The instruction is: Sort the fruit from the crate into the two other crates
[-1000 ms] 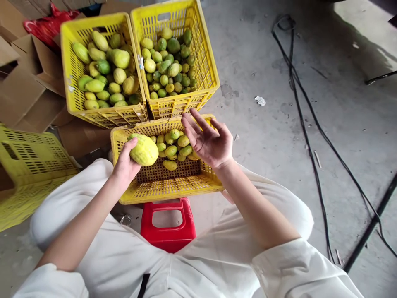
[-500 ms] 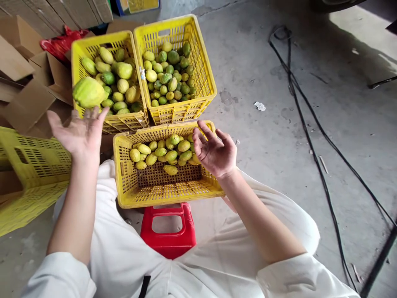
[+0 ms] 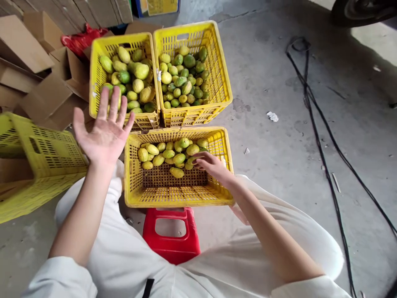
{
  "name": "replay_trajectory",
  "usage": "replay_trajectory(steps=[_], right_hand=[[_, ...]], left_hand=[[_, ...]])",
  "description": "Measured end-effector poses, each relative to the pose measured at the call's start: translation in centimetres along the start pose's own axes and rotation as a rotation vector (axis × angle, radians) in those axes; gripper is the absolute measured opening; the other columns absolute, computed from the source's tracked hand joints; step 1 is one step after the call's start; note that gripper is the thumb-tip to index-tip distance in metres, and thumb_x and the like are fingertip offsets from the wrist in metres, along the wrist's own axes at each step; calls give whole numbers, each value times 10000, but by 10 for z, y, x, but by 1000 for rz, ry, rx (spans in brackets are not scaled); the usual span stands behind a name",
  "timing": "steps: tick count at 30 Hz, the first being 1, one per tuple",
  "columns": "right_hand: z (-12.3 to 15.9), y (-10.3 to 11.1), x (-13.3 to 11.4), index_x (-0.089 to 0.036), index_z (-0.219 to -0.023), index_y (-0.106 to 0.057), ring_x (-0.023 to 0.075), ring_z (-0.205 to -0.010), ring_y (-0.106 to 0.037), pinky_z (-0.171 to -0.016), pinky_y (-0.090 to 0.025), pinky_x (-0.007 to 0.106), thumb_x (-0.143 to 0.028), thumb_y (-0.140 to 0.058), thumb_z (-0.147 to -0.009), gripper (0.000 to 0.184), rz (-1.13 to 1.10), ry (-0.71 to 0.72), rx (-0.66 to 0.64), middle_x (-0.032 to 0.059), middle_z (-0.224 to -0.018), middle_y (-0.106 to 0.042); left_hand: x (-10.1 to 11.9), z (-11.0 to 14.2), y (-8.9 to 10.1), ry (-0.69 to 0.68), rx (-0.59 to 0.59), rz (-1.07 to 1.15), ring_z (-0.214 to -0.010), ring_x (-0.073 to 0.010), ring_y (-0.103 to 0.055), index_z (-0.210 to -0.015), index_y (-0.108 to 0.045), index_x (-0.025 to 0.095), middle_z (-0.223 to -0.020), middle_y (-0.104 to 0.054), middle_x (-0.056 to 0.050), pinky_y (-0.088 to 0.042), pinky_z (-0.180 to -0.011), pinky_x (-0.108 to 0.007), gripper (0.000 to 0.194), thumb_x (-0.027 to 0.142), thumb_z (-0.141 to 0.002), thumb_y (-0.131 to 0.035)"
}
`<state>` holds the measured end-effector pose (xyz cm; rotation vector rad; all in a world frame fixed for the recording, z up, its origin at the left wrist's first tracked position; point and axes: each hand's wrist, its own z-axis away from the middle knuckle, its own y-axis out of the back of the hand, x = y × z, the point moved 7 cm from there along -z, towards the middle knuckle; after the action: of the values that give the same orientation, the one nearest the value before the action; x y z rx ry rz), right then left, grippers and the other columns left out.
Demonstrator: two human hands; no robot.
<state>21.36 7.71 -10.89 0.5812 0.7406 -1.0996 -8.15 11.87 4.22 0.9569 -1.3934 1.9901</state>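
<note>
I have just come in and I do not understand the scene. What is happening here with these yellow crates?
A person in white clothes sits over a near crate holding a small heap of yellow-green fruits. The right hand reaches into that heap, its fingers touching the fruits. The left hand is raised, open and empty, in front of the far left crate, which holds larger fruits. The far right crate holds smaller, greener ones. A red stool stands below the near crate.
</note>
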Motion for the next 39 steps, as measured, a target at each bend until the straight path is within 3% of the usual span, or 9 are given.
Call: replay_trajectory(steps=[5,10,14,20,25,30,34,37,39], right_hand=[[-39,-35,16,-227,-918,-688,302,-1021,-738,-954,-562,428,-212,-636,-890,62,688,-17,-201,100,-1068,-793],[-111,-77,28,-198,-986,-660,300,-1006,-716,-907,-545,379,-126,-608,-900,123,812,56,-168,131,-968,-768],[-152,-123,48,-148,-1121,-652,314,-1119,-668,-922,-529,361,-85,-631,-886,244,939,166,-214,177,-1122,-732],[-158,-203,96,-117,-1269,-666,355,-1370,-517,-1077,-472,438,-17,-549,-892,407,1213,302,-414,212,-1436,-609],[-147,-243,130,-108,-1331,-656,338,-1411,-470,-1156,-404,446,-65,-480,-965,409,1286,355,-457,199,-1484,-584],[-157,-260,141,15,-1562,-387,447,-1474,-380,-1185,-345,594,-282,-556,-1011,649,1266,287,-305,328,-1599,-400],[-136,-265,156,-107,-1464,-550,384,-1407,-505,-1202,-358,572,-247,-764,-893,625,1199,336,-440,239,-1534,-525],[-103,-238,175,-153,-1205,-693,254,-1144,-689,-1012,-555,484,-291,-713,-966,276,1141,343,-549,104,-1270,-708],[-89,-201,180,-153,-1149,-733,273,-1196,-678,-1052,-537,433,-133,-662,-932,229,1119,347,-507,136,-1253,-741]], left_hand=[[-11,-2,20,99,6,37,-1432,-236,-535,-1151,-707,262,-1377,-706,-26,-564,-1024,-333,410,543,-977,-464],[-28,6,65,361,283,-13,-1167,-279,-693,-1040,-721,188,-1048,-773,-99,-603,-896,-369,242,282,-847,-610],[-24,18,88,414,478,37,-874,-186,-713,-905,-702,166,-865,-739,-73,-587,-745,-270,136,208,-831,-595],[-10,23,89,381,509,77,-884,-147,-718,-831,-678,177,-868,-736,-40,-562,-739,-207,115,167,-877,-573],[-17,26,89,435,472,99,-987,-175,-732,-838,-664,166,-909,-738,-49,-555,-729,-198,159,177,-924,-531],[-22,28,88,435,436,83,-987,-188,-737,-933,-668,175,-957,-737,-50,-574,-770,-226,114,202,-937,-557],[-23,26,83,460,434,57,-981,-194,-730,-932,-656,177,-925,-715,-47,-575,-769,-236,109,191,-928,-548],[-24,20,83,448,426,14,-967,-191,-720,-902,-639,178,-906,-697,-43,-574,-777,-243,71,183,-901,-568],[-31,17,86,428,410,-36,-970,-186,-714,-899,-636,175,-910,-692,-42,-574,-804,-254,69,188,-887,-569]])
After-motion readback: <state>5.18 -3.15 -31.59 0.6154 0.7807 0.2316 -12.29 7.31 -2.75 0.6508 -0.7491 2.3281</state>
